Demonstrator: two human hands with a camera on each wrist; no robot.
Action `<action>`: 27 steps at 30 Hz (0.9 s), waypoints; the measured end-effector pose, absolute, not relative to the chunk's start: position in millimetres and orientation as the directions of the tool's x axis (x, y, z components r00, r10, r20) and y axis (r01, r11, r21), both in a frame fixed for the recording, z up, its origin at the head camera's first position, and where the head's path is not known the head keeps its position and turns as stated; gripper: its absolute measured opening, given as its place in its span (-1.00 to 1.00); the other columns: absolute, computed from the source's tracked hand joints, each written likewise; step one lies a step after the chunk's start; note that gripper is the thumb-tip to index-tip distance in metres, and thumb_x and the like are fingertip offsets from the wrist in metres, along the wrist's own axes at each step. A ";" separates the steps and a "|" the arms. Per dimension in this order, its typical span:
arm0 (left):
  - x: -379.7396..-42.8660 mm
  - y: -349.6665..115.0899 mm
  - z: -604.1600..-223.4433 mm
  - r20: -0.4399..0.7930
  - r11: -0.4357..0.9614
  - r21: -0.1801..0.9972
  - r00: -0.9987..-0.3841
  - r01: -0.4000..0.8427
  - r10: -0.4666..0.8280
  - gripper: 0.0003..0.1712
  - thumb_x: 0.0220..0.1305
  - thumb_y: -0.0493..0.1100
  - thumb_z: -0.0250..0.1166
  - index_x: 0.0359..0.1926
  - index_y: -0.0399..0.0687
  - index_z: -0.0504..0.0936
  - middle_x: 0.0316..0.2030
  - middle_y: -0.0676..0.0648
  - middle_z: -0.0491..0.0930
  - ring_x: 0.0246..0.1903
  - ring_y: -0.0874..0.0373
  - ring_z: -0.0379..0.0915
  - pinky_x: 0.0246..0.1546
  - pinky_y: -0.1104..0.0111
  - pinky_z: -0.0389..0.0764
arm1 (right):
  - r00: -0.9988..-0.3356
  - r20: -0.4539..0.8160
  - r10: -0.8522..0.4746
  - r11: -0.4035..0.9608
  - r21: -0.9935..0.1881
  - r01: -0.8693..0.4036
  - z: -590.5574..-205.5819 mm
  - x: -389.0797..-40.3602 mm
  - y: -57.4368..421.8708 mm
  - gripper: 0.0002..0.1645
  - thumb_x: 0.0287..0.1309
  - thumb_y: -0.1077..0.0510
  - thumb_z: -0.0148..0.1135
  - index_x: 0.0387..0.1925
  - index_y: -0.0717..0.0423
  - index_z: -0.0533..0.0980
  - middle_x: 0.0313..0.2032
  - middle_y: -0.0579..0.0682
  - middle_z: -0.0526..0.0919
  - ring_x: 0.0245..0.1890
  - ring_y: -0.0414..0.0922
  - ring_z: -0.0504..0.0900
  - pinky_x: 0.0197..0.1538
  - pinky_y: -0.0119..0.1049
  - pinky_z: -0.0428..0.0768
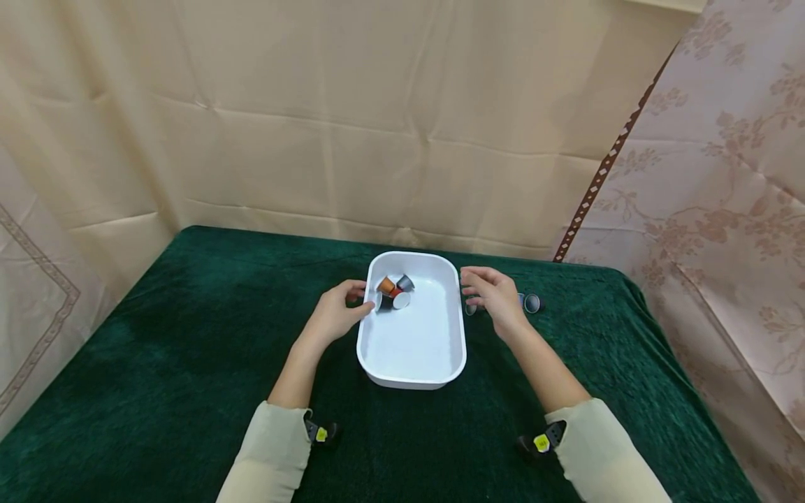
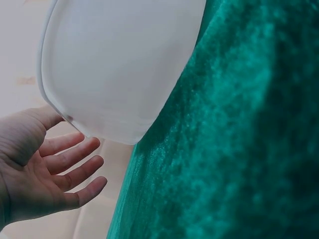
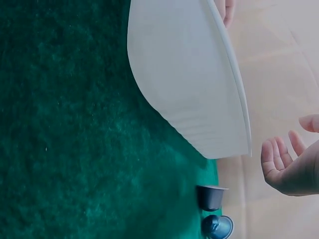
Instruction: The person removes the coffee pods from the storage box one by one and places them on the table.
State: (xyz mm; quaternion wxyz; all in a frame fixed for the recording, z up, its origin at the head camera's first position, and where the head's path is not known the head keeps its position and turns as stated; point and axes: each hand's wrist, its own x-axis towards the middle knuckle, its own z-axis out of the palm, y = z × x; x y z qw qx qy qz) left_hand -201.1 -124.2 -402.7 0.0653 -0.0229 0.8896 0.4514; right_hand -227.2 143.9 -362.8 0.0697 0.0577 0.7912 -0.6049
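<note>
A white, deep rectangular tray (image 1: 415, 349) with rounded corners stands on green cloth. Inside, toward its far left, lie several coffee capsules: an orange one (image 1: 386, 284), a blue-grey one (image 1: 405, 283), a red one partly covered, a dark one (image 1: 383, 302) and one showing its pale lid (image 1: 401, 300). My left hand (image 1: 336, 312) is at the tray's left rim, thumb over the edge and forefinger against the outer wall, lightly pinching it. Just beyond the right rim hovers my right hand (image 1: 497, 297), fingers loosely bent, holding nothing.
Right of the tray, partly behind my right hand, more capsules lie on the cloth; the right wrist view shows a dark capsule (image 3: 210, 197) and a blue capsule (image 3: 218, 226). A beige curtain (image 1: 377, 140) hangs behind the table's far edge; patterned cloth (image 1: 723, 175) hangs at right.
</note>
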 end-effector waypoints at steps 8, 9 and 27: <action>-201.5 -124.6 -403.0 -0.137 0.588 0.802 -0.990 -0.100 0.018 -0.44 0.22 0.00 0.23 0.22 0.02 0.37 0.11 -0.12 0.48 0.19 -0.07 0.33 0.16 0.01 0.43 | -0.981 -0.193 -0.004 0.281 -0.942 0.184 -363.8 -227.9 132.7 -0.53 0.30 -0.02 0.05 0.13 0.15 0.43 0.08 0.17 0.52 -0.01 0.01 0.55 0.02 -0.22 0.60; -201.6 -124.5 -403.1 -0.136 0.588 0.803 -0.991 -0.099 0.018 -0.44 0.21 -0.01 0.23 0.22 0.02 0.37 0.11 -0.12 0.48 0.19 -0.07 0.32 0.16 0.00 0.43 | -0.981 -0.194 -0.006 0.284 -0.941 0.185 -363.9 -227.6 131.2 -0.54 0.30 -0.01 0.04 0.13 0.14 0.44 0.08 0.17 0.52 -0.03 0.00 0.55 0.02 -0.21 0.60; -202.2 -124.3 -403.9 -0.142 0.587 0.802 -0.990 -0.106 0.016 -0.45 0.22 -0.01 0.24 0.21 0.02 0.38 0.09 -0.11 0.49 0.18 -0.06 0.33 0.18 0.00 0.41 | -0.979 -0.194 -0.059 0.274 -0.946 0.171 -366.1 -222.7 106.4 -0.59 0.28 0.02 0.08 0.07 0.13 0.48 0.06 0.18 0.54 0.02 0.10 0.55 0.01 -0.20 0.61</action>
